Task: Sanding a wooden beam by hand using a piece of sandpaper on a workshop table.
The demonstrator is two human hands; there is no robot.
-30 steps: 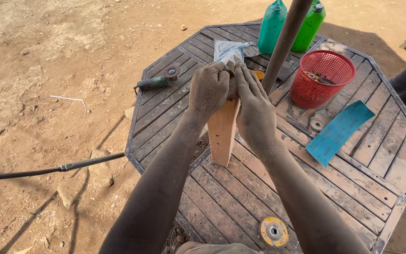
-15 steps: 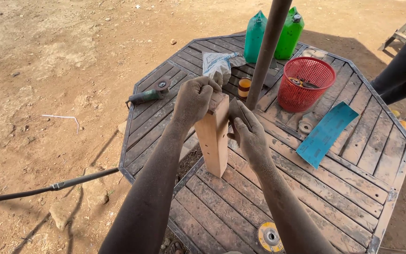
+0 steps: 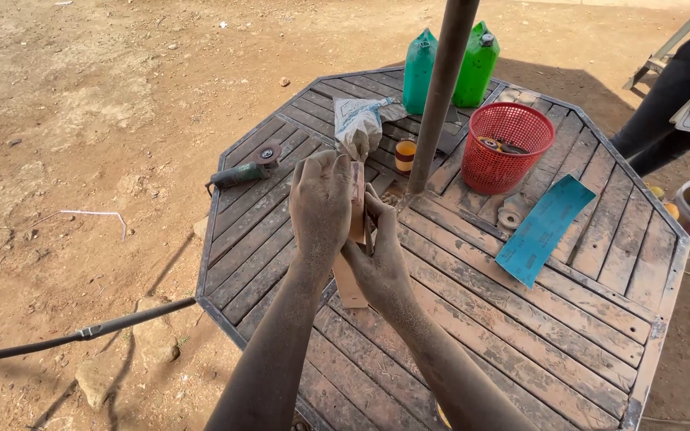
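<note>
**Two dusty hands hold a wooden piece over a slatted table**

While both forearms reach forward above the wooden table (image 3: 521, 319), the left hand (image 3: 321, 203) is wrapped over the top of a light wooden piece (image 3: 350, 283), with its fingers curled down around it. The right hand (image 3: 381, 259) grips the same piece from the right side and from below, so both hands are closed on it. The piece stands nearly upright, and its lower end is near the table slats; I cannot tell if it touches them.

Just behind the hands rises a metal pole (image 3: 441, 96). Near it are a small orange cup (image 3: 405, 154) and a crumpled bag (image 3: 358, 124). To the left lies an angle grinder (image 3: 241, 172). To the right stand a red basket (image 3: 507, 148) and a blue sandpaper sheet (image 3: 545, 229), and two green bottles (image 3: 449, 68) stand at the far edge
</note>
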